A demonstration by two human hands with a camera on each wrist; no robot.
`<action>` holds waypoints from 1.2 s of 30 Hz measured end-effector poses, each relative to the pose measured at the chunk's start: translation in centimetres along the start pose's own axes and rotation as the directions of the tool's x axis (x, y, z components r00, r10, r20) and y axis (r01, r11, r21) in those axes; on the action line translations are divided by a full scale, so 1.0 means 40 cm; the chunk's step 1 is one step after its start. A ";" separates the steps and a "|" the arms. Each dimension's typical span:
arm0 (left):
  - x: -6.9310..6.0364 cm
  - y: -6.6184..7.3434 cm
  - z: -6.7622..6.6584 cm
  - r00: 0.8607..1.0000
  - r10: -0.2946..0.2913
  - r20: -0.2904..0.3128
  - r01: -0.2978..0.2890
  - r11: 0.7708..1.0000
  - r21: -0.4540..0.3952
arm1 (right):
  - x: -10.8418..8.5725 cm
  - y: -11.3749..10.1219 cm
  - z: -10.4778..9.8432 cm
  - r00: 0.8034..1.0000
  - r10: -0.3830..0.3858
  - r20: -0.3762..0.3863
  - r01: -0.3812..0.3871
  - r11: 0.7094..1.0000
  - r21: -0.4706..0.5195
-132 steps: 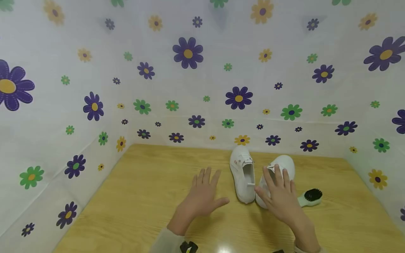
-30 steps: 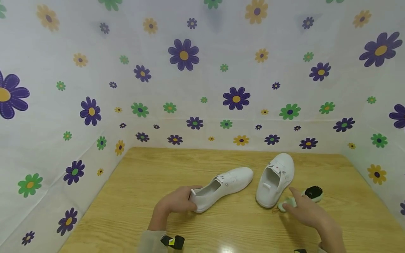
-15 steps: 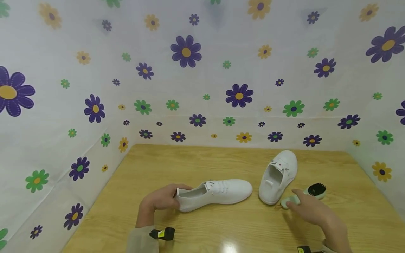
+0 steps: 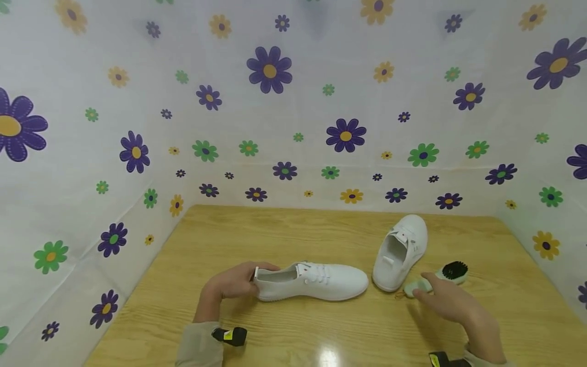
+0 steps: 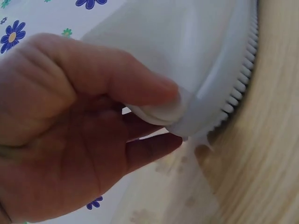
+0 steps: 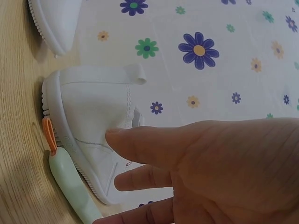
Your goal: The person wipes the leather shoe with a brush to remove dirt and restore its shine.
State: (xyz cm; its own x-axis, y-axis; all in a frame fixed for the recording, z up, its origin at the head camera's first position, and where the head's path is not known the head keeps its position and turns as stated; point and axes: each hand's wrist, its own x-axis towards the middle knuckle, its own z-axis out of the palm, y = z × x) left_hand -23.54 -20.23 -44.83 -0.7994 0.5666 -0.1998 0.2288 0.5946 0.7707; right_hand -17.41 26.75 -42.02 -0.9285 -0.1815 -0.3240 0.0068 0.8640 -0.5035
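At the heel of a white lace-up shoe (image 4: 321,281), my left hand (image 4: 235,281) grips with the thumb on the near side and fingers behind. That shoe lies sideways on the table, toe to the right; the left wrist view has the thumb on its heel (image 5: 187,100). My right hand (image 4: 451,303) hovers over a pale green brush (image 4: 454,275) with black bristles facing up. In the right wrist view the fingers are spread apart, with the brush handle (image 6: 70,182) and its orange loop below. Beside the brush stands the other white shoe (image 4: 400,252), toe to the back.
The wooden table (image 4: 293,331) is bounded at the back and sides by a white flower-print sheet (image 4: 293,102). The brush handle lies close to the second shoe's heel. Dark wrist devices (image 4: 231,336) sit at both cuffs.
My left hand has taken the left shoe by its heel and swung it from pointing backward to lying sideways. My right hand has moved from above the other shoe to the brush.
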 end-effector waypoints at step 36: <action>0.112 0.066 0.162 0.978 0.066 -0.199 -0.058 0.997 0.050 | -0.016 0.035 -0.021 0.998 0.049 0.033 -0.048 0.998 -0.041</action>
State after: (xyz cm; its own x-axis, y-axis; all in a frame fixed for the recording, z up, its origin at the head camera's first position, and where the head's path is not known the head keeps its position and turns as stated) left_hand -22.93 -12.43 -47.62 -0.8768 0.4802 -0.0239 0.3021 0.5889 0.7497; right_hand -17.11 28.48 -41.85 -0.9141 -0.1542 -0.3749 0.0361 0.8902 -0.4541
